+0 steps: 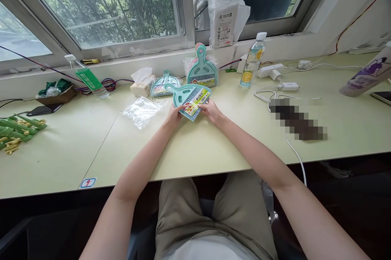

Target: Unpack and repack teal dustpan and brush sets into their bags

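Observation:
Between both hands, above the pale table, is a mint-green mini dustpan set [186,96] with a brush and a yellow label. My left hand [175,115] grips its lower left edge, and my right hand [211,112] is closed on its right edge. The handle points up to the left. Behind it, a stack of similar dustpan sets [202,71] leans against the wall under the window. Another dustpan set [165,86] lies to the left of that stack. Crumpled clear plastic bags [143,111] lie left of my left hand.
A tissue pack [142,81] and a green-labelled bottle [90,79] are at the left. To the right stand a lemon-print bottle [253,60] and white chargers [271,71] with cables. Green and yellow pieces [18,132] lie far left; a tumbler [366,72] is far right.

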A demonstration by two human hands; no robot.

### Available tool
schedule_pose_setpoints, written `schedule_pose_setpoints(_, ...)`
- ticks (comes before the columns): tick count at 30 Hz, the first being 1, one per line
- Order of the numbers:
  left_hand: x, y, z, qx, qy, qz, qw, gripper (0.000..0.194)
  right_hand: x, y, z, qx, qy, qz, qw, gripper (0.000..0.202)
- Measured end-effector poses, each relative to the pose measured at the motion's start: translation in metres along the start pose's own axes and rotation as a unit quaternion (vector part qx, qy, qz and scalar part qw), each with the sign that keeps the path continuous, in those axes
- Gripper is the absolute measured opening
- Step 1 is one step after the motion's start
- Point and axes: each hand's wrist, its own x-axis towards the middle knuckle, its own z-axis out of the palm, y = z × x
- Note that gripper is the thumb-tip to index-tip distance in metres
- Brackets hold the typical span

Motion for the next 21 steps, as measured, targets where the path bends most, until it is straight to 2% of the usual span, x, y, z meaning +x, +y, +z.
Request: schedule_pose_setpoints(21,-0.0016,-0.0025,-0.0006,0.032,-0.031,0.013,0.999,0.079,-0.0020,-0.0017,-0.0006,-0.005,0.010,0.004,1.000,0.032)
